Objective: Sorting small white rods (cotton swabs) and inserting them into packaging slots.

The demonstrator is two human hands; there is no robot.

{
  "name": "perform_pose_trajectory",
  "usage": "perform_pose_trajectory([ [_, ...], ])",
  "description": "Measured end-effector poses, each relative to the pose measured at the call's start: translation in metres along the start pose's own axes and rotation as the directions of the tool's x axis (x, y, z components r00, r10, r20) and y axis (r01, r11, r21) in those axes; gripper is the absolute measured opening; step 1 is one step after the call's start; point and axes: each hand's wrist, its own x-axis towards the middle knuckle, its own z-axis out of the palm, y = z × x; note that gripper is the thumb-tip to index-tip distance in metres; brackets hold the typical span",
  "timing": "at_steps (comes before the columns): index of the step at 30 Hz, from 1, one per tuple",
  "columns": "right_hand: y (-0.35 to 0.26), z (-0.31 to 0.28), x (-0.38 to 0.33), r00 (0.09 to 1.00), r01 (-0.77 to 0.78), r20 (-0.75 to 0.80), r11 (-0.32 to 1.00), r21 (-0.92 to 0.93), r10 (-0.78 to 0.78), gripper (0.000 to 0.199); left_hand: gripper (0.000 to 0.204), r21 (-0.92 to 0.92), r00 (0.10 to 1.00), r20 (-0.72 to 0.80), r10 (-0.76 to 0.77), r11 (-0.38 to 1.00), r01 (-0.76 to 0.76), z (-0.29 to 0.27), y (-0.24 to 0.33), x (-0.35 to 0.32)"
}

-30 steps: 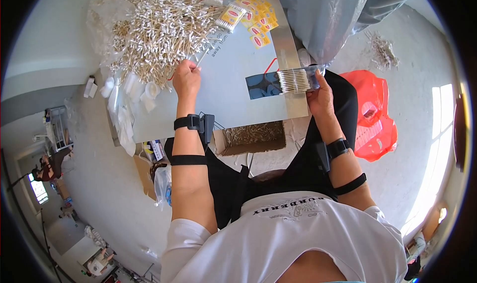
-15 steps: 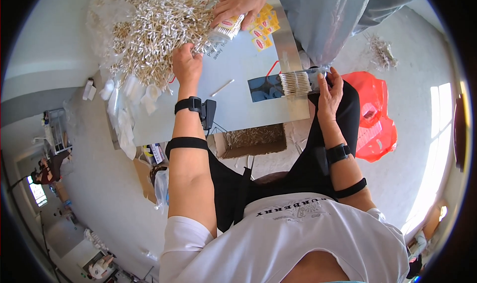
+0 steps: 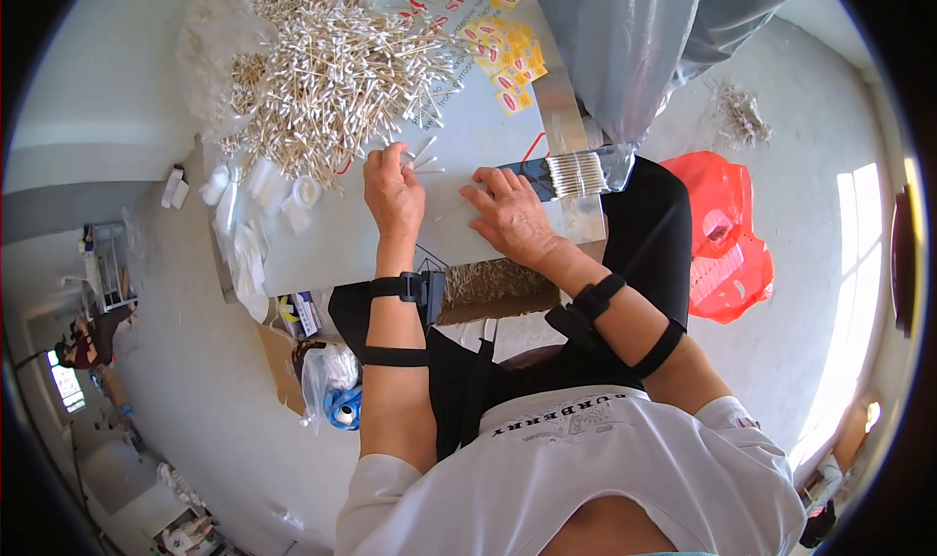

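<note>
My left hand point(image 3: 394, 197) is curled at the near edge of a large heap of loose cotton swabs point(image 3: 332, 73). Its thumb and fingertips are pinched at a cotton swab point(image 3: 424, 150); a second swab lies just beside them on the metal tabletop. Fingers stretched, my right hand point(image 3: 514, 214) rests at the left end of a dark strip point(image 3: 538, 173). On that strip lies a clear plastic bag point(image 3: 617, 168) holding a neat row of cotton swabs point(image 3: 576, 175).
Yellow-and-white labels point(image 3: 508, 53) are scattered toward the table's far right. Grey plastic point(image 3: 625, 48) hangs beyond the right edge. A cardboard box of swabs point(image 3: 493, 288) sits below the near edge. Red plastic point(image 3: 722, 234) lies on the floor at right.
My right hand has moved left from the bag's right end to the strip's left end. My left hand has come nearer, out of the heap. The other person's hand and the swab pack have left that spot.
</note>
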Motion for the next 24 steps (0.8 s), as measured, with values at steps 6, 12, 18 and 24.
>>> perform_pose_trajectory([
  [6,0.009,0.012,0.010,0.998,-0.054,0.029,0.997,0.051,0.053,0.035,0.046,0.110,0.958,0.094,0.271,0.954,-0.280,-0.005,0.005,0.059],
  [12,0.010,0.011,0.061,0.949,-0.187,-0.213,0.959,0.214,0.232,0.043,0.044,0.287,0.980,0.194,0.035,0.954,-0.090,0.010,0.000,0.076],
  [18,0.020,0.027,0.137,0.951,-0.251,-0.204,0.966,-0.059,0.234,0.056,0.046,0.192,0.988,0.141,0.063,0.977,-0.089,0.010,0.002,0.022],
  [24,0.038,0.044,0.128,0.950,-0.237,-0.241,0.963,-0.130,0.201,0.017,0.043,0.131,0.986,0.029,0.166,0.977,-0.168,0.010,-0.019,0.020],
])
